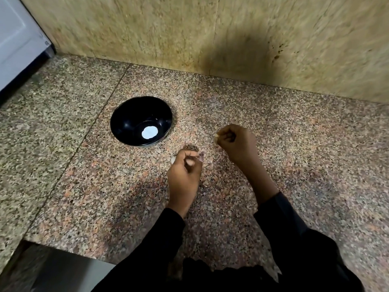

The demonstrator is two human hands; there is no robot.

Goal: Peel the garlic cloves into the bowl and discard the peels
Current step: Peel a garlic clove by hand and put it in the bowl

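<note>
My left hand (184, 171) is nearest me over the speckled bench (294, 165), fingers curled and pinching a pale purplish scrap of garlic peel (201, 156) at its tips. My right hand (235, 142) sits a little farther out and apart from it, fist closed around a pale garlic clove (216, 138). Beyond my left hand stands the black bowl (126, 116), with the wall (210, 34) behind

The head camera is looking steeply down from close above the worktop (273, 127), facing the wall behind it, with the black bowl (126, 114) lying left of centre.
</note>
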